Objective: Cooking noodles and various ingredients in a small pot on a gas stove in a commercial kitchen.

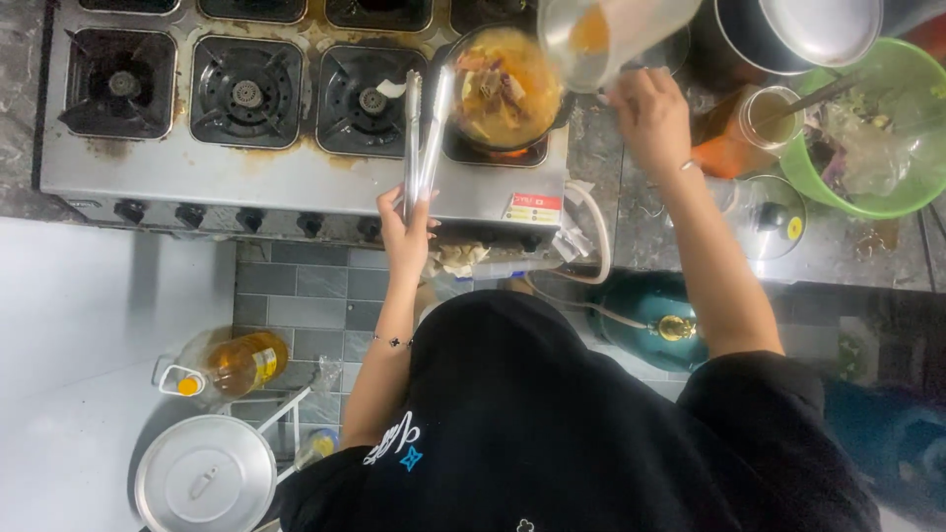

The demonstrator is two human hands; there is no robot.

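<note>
Left hand: centre of frame, fingers curled shut round the handle end of metal tongs
Tongs: arms pressed close together, tips pointed up the frame, ending just beside the pot; whether they touched its rim could not be told
Right hand: upper right of centre, fingers wrapped round the base of a clear jug, grip closed
Jug: tipped over the pot, orange liquid inside, top edge of frame
Pot: sat on the rightmost burner, upper centre, held yellowish broth with pieces of food; flame glowed under it
Stove: steel, stained, filled upper left; other burners bare, knobs along front edge
Green bowl: upper right corner, scraps and plastic inside
Jar: orange-brown, between right hand and green bowl
Oil bottle: lower left, lying on floor shelf
Lidded steel pot: bottom left, just below the oil bottle
Gas cylinder: teal, right of centre under the counter, hose ran up to stove
</note>
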